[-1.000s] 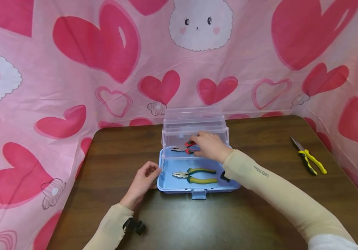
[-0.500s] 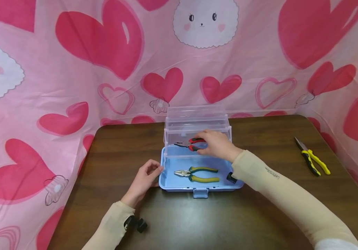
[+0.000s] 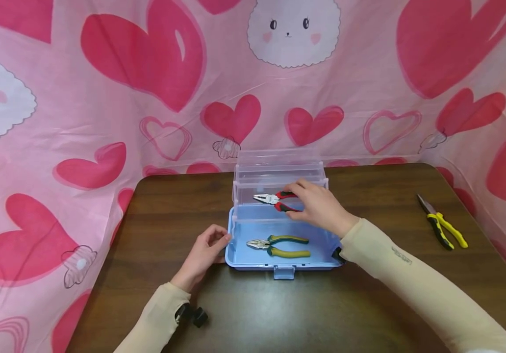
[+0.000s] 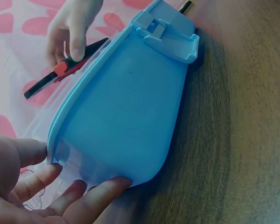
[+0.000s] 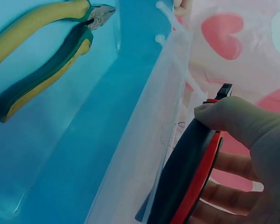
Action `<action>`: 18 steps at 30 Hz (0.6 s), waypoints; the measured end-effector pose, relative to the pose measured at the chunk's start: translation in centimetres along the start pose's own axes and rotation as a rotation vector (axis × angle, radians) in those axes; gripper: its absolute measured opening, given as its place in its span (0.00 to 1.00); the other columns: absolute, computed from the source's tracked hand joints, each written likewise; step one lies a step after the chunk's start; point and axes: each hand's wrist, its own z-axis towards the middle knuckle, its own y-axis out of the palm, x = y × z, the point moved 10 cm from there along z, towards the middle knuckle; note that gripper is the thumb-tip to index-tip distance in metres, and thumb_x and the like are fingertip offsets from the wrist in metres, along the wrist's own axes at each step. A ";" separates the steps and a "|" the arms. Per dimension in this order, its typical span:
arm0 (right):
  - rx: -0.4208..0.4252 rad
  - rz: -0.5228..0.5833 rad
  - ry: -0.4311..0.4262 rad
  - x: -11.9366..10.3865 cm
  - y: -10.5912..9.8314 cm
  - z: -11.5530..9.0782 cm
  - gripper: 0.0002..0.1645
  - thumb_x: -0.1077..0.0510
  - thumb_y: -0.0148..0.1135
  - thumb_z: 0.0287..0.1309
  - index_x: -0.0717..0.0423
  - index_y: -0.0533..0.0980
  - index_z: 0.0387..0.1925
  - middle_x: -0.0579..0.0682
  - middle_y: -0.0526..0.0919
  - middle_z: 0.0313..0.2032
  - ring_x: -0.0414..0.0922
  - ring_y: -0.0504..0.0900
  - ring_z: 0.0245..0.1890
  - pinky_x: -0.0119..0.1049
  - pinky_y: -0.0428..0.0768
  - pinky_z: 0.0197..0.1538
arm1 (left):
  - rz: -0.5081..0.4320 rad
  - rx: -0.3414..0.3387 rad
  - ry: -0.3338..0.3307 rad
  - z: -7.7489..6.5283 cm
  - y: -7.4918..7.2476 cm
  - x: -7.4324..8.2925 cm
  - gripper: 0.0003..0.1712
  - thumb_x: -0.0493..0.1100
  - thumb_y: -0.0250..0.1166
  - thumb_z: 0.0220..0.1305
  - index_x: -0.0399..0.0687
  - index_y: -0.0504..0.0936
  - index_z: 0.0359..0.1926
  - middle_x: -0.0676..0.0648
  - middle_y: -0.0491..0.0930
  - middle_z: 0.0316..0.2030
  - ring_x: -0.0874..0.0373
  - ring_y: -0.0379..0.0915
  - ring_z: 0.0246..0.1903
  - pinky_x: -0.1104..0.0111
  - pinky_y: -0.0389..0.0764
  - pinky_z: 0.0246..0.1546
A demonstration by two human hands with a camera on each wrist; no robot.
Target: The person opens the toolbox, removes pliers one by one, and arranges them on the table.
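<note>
My right hand [image 3: 321,208] grips the handles of red-and-black combination pliers [image 3: 272,199], raised over the back of a light blue toolbox [image 3: 246,228]. In the right wrist view, the thumb presses along one black handle [image 5: 189,161], right at the edge of the translucent tray [image 5: 144,112]. At the box's left end, my left hand [image 3: 204,252] holds the rim. The left wrist view shows its thumb at the rim and its fingers [image 4: 100,198] spread over the end wall. Inside the box lie green-and-yellow pliers [image 3: 288,254], jaws pointing left.
The translucent lid and tray section [image 3: 279,171] stands raised at the back of the box. The front latch [image 3: 284,272] hangs open. Yellow-and-black long-nose pliers [image 3: 434,215] lie on the wooden table [image 3: 178,206] far right. A pink heart-print cloth [image 3: 306,88] hangs behind.
My right hand has lifted the red-and-black pliers up and to the right, and they have turned to show their metal head. My left hand keeps its place on the box.
</note>
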 end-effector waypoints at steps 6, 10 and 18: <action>0.019 -0.007 0.020 0.8 -1.1 -1.3 0.36 0.53 0.80 0.53 0.55 0.77 0.63 0.55 0.81 0.52 0.52 0.83 0.47 0.54 0.86 0.50 | 0.013 -0.003 0.001 0.1 0.1 0.0 0.14 0.43 0.65 0.75 0.40 0.77 0.54 0.40 0.78 0.47 0.50 0.81 0.41 0.57 0.90 0.39; 0.031 -0.017 0.021 1.6 -1.8 -2.3 0.38 0.53 0.81 0.53 0.56 0.76 0.64 0.56 0.80 0.53 0.54 0.83 0.49 0.55 0.86 0.51 | 0.019 -0.001 -0.004 0.0 0.0 0.0 0.15 0.44 0.66 0.75 0.40 0.77 0.54 0.39 0.78 0.48 0.50 0.81 0.41 0.57 0.90 0.39; 0.049 0.016 0.042 3.4 -2.7 -4.3 0.38 0.55 0.80 0.54 0.56 0.74 0.65 0.57 0.79 0.54 0.55 0.82 0.49 0.57 0.87 0.50 | 0.013 -0.006 -0.001 -0.1 0.1 0.1 0.15 0.44 0.65 0.75 0.40 0.77 0.54 0.37 0.78 0.49 0.49 0.81 0.42 0.57 0.90 0.40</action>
